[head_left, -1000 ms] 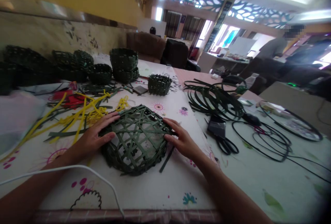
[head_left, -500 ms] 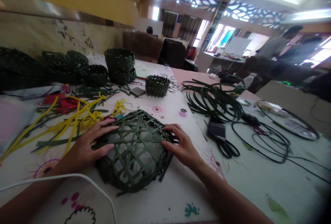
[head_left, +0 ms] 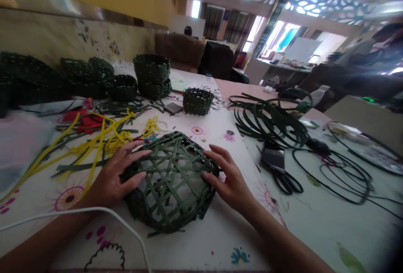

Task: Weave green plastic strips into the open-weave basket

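"What's at the far left of that surface (head_left: 201,245)?"

"A row of dark green woven baskets (head_left: 28,71). Further along sits a stack of two baskets (head_left: 151,75), then a small basket (head_left: 197,101) on its own."

"And closer to the person working?"

"A tangle of yellow strips (head_left: 97,143) with red pieces (head_left: 85,124) just beside it, lying on a flower-printed cloth (head_left: 67,197). Next comes the left hand (head_left: 116,176), open with its fingers spread, pressed against the side of a domed open-weave basket (head_left: 170,180)."

"Is that hand clenched?"

"No. The right hand (head_left: 229,176) is open too, its fingertips on the far side, so the weave sits cupped between the two hands, resting on the cloth."

"What's past the right hand?"

"A coil of green strips (head_left: 267,122), with black-handled scissors (head_left: 285,182) just below it. Further right lie loops of thin black strips (head_left: 343,176)."
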A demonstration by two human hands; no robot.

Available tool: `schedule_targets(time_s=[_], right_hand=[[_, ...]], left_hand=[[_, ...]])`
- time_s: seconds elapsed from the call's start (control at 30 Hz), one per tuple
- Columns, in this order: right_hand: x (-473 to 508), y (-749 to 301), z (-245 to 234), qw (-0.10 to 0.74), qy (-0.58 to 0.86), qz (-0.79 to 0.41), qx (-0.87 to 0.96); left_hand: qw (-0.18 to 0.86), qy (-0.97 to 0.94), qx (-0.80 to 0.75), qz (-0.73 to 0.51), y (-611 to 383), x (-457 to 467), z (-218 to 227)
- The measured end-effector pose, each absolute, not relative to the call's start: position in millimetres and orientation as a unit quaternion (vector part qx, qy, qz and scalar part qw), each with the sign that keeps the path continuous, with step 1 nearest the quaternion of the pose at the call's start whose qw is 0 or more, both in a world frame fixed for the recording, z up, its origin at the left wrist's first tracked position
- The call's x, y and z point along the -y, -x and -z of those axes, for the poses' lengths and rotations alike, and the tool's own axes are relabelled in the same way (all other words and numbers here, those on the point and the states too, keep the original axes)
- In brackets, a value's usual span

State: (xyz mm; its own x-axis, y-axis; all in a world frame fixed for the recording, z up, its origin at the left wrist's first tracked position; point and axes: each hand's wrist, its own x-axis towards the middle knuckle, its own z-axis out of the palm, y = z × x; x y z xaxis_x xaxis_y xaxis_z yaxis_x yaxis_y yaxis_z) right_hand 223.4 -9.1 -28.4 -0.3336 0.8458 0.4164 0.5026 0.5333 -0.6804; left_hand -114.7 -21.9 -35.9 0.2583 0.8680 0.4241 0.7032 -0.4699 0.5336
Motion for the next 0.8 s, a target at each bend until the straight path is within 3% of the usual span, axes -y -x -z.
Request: schedule_targets(time_s=[0.23, 0.4, 0.5, 0.63, 0.8], right_hand=[[15.7, -217.3, 32.3, 0.317, 0.363, -0.154, 0.863], [10.7, -224.4, 28.8, 0.356, 0.378, -0.191, 0.833], [3.0, -234.2, 27.8, 0.385, 0.434, -0.262, 0.771], [-6.2, -242.3, 29.1, 0.346, 0.424, -0.424, 0.722], [-8.7, -250.9, 24.7, 0.421, 0.381, -0.506, 0.649]], left_hand=[[0.143, -0.798, -0.456, -0.367, 101.4, 32.3, 28.9], [0.137, -0.799, -0.451, -0.374, 114.4, 27.5, 37.4], [0.157, -0.807, -0.451, -0.347, 136.2, 21.7, 48.2], [0.219, -0.817, -0.448, -0.289, 151.4, 20.6, 55.3], [0.253, -0.724, -0.512, -0.387, 128.2, 21.9, 18.9]])
